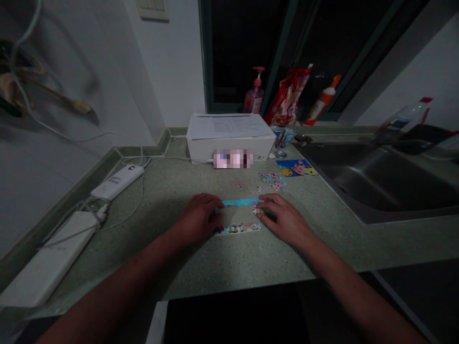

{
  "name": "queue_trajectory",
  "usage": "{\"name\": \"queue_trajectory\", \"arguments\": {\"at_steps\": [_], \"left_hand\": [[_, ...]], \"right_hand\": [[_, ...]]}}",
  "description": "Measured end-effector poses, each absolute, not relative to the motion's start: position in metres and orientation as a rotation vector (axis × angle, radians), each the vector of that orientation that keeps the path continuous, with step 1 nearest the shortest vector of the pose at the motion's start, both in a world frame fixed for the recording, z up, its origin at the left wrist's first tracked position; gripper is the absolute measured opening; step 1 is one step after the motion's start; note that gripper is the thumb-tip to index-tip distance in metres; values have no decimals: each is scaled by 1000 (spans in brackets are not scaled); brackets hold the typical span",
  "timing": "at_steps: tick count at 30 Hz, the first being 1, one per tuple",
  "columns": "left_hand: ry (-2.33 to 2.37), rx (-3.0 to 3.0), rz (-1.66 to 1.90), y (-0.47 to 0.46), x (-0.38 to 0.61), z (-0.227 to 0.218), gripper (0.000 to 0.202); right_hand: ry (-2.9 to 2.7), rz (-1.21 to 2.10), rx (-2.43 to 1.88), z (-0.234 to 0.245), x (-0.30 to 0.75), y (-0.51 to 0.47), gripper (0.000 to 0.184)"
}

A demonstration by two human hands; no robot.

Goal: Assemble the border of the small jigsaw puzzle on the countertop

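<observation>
Two strips of a jigsaw puzzle lie on the counter in front of me: a light-blue strip on the far side and a multicoloured strip on the near side. My left hand rests at their left end, its curved fingers and thumb apart and partly covering the side pieces. At the right end, my right hand has its thumb and fingertips closed around a small puzzle piece. Loose puzzle pieces are heaped beyond it, with a few pieces scattered to the left.
A colourful picture card lies by the steel sink. Behind stands a white box with a phone against its front. White power strips and cables occupy the left. A pump bottle stands near the window.
</observation>
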State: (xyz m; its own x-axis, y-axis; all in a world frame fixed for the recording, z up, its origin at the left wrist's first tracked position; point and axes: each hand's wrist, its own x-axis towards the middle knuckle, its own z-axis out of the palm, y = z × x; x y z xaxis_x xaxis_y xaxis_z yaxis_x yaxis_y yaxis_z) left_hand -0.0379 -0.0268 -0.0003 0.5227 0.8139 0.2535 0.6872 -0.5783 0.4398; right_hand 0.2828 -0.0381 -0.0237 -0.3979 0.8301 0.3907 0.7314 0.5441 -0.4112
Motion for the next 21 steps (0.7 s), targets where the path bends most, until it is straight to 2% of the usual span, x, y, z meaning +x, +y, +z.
{"name": "queue_trajectory", "arguments": {"at_steps": [10,21], "left_hand": [[1242,2459,648,-27,-38,0,23],[1233,2473,637,-26,-38,-1,22]], "right_hand": [[-2217,235,-1266,-23,282,-38,16],[-2156,380,-1216,-24,287,-57,15]]}}
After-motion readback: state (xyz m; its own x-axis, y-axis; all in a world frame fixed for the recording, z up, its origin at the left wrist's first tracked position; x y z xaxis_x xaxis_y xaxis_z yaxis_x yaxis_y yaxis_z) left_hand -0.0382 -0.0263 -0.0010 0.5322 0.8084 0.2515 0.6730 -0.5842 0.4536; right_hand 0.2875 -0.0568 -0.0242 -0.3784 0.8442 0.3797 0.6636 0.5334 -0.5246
